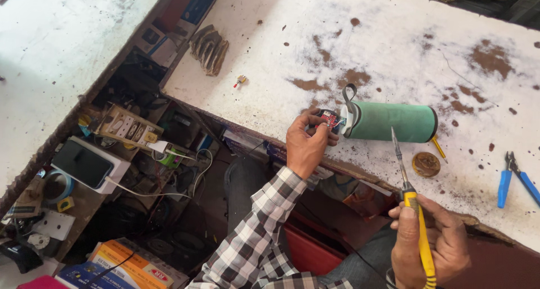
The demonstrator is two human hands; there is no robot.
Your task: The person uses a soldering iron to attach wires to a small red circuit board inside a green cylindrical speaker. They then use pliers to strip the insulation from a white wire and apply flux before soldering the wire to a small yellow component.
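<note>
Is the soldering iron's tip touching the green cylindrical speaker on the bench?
Cannot tell. In the head view the soldering iron tip overlaps the green speaker lower edge, but this single angle cannot show contact or a gap.

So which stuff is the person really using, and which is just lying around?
In use:
- left hand holding a small circuit board
- green speaker
- right hand holding a soldering iron

Lying about:
- blue pliers
- round brass disc
- small switch
- phone

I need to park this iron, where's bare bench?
Bare: the white worn bench between the small toggle switch and green cylindrical speaker, and beyond the speaker. Crowded: round brass disc, blue-handled pliers, and the cluttered shelf below.
</note>
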